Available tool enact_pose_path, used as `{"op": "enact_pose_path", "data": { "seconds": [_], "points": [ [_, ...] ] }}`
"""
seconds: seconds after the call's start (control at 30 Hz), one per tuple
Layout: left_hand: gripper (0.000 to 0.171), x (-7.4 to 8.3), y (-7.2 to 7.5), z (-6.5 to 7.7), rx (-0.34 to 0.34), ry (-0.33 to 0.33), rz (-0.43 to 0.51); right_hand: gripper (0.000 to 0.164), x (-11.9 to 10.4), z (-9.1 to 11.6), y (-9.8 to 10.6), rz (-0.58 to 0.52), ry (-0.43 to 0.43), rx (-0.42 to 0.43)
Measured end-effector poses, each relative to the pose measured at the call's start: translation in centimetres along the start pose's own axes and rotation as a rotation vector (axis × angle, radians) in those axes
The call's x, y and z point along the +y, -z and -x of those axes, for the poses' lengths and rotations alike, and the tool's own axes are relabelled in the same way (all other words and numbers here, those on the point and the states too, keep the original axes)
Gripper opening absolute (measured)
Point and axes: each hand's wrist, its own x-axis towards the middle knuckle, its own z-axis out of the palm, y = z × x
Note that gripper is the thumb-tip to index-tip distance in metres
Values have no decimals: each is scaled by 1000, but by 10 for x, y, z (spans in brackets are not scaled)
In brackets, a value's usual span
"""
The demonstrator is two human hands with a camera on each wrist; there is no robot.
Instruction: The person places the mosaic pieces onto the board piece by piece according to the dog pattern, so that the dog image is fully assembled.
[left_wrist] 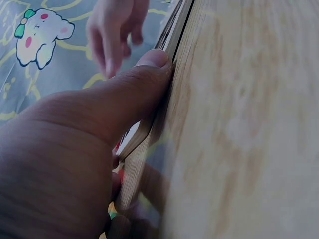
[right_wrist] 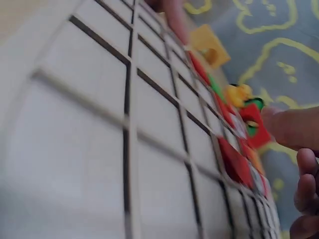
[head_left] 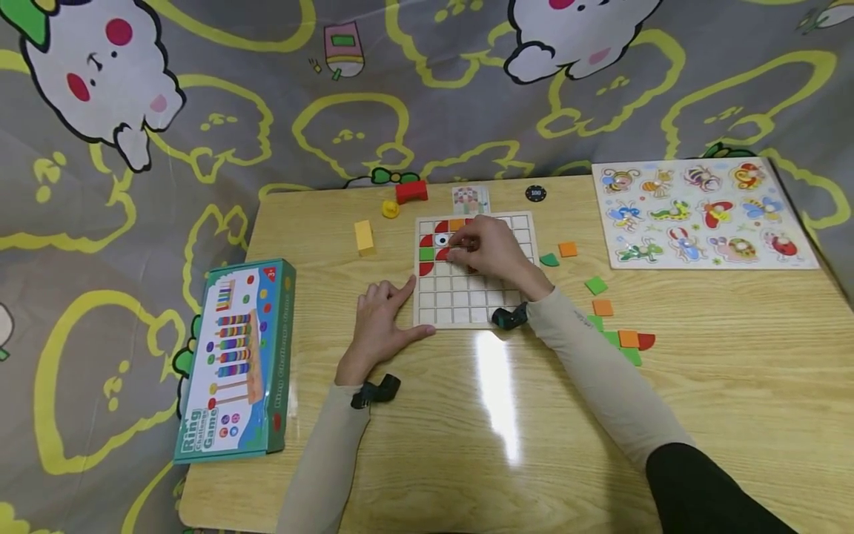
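While the grid board (head_left: 475,271) lies flat on the bench (head_left: 507,415), a tile pattern is being filled into its upper left cells.

Step in hand: a red tile (head_left: 443,254) is judged to be in the course of being seated in the third row of cells, beside the red, green and orange pieces already set there.

Right hand (head_left: 483,248): fingers are curled down over the board's upper middle; whether the tile is pinched or only pressed cannot be told.

Left hand (head_left: 382,322): fingers are laid straight on the bench, with fingertip and thumb pressed against the board's left edge to steady it.

Next move: the piece would need to be squared to its cell, then another taken from the loose tiles (head_left: 617,330) at the right.

Left wrist view: the thumb (left_wrist: 124,99) is shown hard against the board's thin edge, a contact only hinted at from the head.

Right wrist view: blurred empty cells are shown close, with set red pieces (right_wrist: 234,162) beyond.

Head view only: boxed ring game (head_left: 235,360), insect puzzle (head_left: 700,213).
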Motion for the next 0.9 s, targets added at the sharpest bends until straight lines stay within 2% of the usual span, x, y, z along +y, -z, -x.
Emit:
{"op": "enact_pose_path", "data": {
  "seconds": [0.1,0.2,0.4,0.5,0.57,0.7,0.9],
  "points": [
    [98,3,-1,0,-5,4,6,19,9,26,24,-47,-13,69],
    [99,5,-2,0,-2,0,6,17,22,66,53,-62,-72,94],
    [98,5,-3,1,8,2,4,22,50,164,110,36,-232,29],
    [98,3,-2,2,5,10,5,26,60,207,128,102,-288,-4],
    [98,3,-1,3,4,10,5,27,64,229,133,126,-307,-20],
    [98,2,-1,4,10,9,10,21,72,255,130,176,-314,7],
    [97,5,-2,3,15,-1,24,17,71,263,126,218,-312,36]
  ]
}}
